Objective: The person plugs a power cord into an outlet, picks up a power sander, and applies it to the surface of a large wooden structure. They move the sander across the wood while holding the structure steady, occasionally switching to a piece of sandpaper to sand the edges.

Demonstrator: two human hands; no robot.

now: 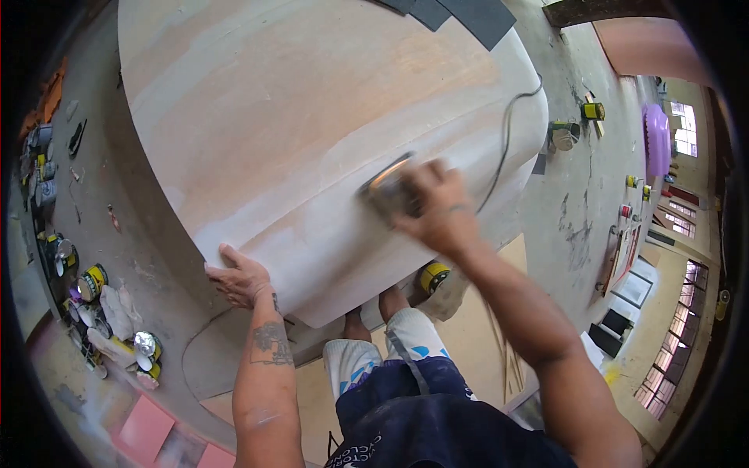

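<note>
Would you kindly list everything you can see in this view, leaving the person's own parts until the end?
wooden form: one, pale tan, rounded, fills the centre
sander: one, grey metal, on the form's lower right side
cord: one, dark, runs from the sander over the form's right edge
dark sheets: a few, charcoal, on the form at the top
yellow cans: several, floor at left
lone can: one, yellow, floor by the feet
purple object: one, far right
pink slabs: two, bottom left
left hand: flat on the form's lower edge
right hand: grips the sander
feet: two, bare, below the form
</note>
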